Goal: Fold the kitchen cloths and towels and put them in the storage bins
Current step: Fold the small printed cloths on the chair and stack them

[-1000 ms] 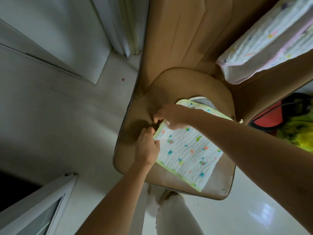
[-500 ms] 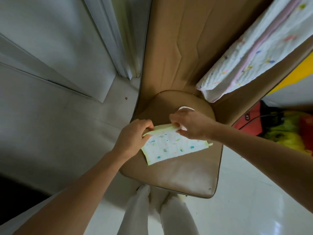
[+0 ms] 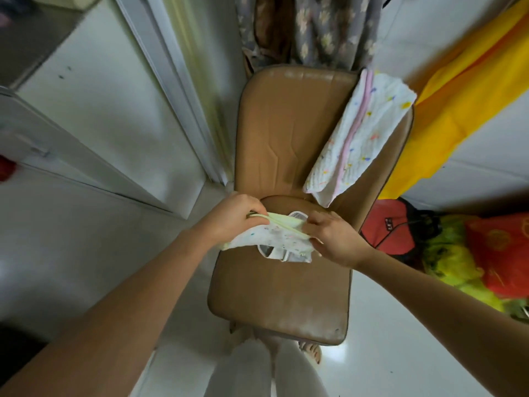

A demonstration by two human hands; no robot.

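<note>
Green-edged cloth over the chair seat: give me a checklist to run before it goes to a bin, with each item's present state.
1. Left hand grips the green-edged cloth at its left end: ok.
2. Right hand holds its right end, fingers curled over it: ok.
3. Cloth folded into a neat stack: not ok; it hangs bunched between the hands.
4. Storage bin in sight: not ok; none shows.
5. Pink-edged cloth folded: not ok; it drapes over the chair back.
6. Item under the cloth on the seat identified: cannot tell.
</note>
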